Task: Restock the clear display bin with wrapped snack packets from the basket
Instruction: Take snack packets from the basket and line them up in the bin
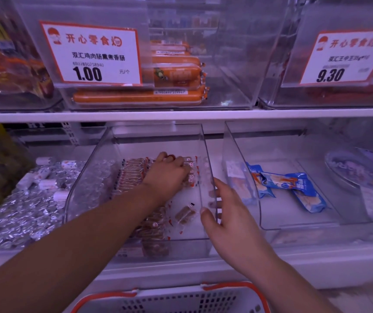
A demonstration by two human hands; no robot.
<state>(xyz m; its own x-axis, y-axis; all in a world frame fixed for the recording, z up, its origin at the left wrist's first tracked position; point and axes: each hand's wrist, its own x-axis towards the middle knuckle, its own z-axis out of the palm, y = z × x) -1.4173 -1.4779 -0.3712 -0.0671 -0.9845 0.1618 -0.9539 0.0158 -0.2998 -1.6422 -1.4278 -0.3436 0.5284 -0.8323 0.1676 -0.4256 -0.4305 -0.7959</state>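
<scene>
The clear display bin (206,154) stands on the lower shelf, tilted toward me. Small brown snack packets in clear wrap (131,175) lie in a row at its back, and more (184,214) lie loose near its front. My left hand (167,175) reaches deep into the bin, its fingers curled down over packets at the back right. My right hand (226,213) grips the bin's right wall near the front, thumb on one side and fingers on the other. The white basket with a red rim (104,295) sits below at the frame's bottom edge; what it holds is hidden.
A white shelf board (181,115) runs just above the bin. Over it stands a bin of orange sausages (140,98) with price tags. Silver-wrapped sweets (23,211) fill the bin on the left. Blue packets (293,184) lie in the clear bin on the right.
</scene>
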